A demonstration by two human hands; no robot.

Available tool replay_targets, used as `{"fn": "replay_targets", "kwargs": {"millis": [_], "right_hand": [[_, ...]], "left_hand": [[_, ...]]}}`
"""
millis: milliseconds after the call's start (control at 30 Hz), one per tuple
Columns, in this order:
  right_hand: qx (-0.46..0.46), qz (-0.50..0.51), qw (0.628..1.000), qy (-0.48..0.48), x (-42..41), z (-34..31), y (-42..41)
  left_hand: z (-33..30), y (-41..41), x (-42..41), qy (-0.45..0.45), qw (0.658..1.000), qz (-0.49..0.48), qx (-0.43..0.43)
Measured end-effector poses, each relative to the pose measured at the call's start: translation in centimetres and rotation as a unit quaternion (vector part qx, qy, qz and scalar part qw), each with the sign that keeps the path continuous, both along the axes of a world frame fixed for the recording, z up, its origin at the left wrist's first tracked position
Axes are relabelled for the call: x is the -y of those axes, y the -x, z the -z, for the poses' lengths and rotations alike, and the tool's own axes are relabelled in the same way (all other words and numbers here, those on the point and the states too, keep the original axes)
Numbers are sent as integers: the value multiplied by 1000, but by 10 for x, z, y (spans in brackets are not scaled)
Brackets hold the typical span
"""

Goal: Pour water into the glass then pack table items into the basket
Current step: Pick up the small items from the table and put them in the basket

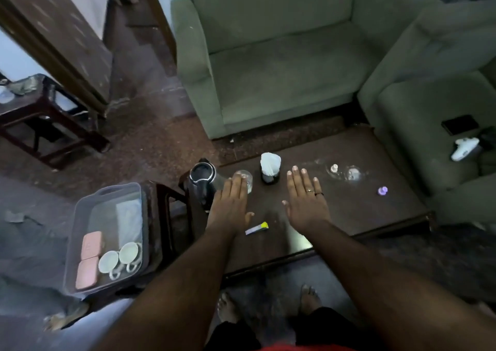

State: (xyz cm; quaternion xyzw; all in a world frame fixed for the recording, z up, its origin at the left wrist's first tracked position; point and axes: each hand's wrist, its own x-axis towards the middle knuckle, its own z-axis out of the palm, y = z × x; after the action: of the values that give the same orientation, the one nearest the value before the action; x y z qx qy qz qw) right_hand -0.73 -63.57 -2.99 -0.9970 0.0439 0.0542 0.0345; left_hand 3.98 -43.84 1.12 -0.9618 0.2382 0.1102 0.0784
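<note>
Both hands, left hand point(230, 199) and right hand point(306, 199), are hovering flat, fingers spread, gripping nothing, over the dark wooden table point(375, 208). The clear drinking glass point(245, 179) is standing just beyond the left fingertips (black kettle point(201, 180) at its left). The translucent grey plastic basket point(80, 232) is sitting far left, off the table.

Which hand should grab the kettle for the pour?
Left, probably. The left hand is flat and empty right beside the black kettle at the table's left end, its fingers over the glass. The right hand, also empty, would have to cross over.

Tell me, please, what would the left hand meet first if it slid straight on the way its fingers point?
Most likely the glass: the left hand already overlaps its near side, though whether they touch is unclear.
</note>
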Motion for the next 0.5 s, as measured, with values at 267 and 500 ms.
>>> {"fn": "replay_targets", "kwargs": {"millis": [267, 500], "right_hand": [[-113, 54, 990, 69, 42, 145, -14], [-162, 53, 976, 135, 78, 229, -49]], "left_hand": [[143, -29, 29, -61, 986, 88, -129], [239, -35, 40, -76, 980, 85, -162]]}}
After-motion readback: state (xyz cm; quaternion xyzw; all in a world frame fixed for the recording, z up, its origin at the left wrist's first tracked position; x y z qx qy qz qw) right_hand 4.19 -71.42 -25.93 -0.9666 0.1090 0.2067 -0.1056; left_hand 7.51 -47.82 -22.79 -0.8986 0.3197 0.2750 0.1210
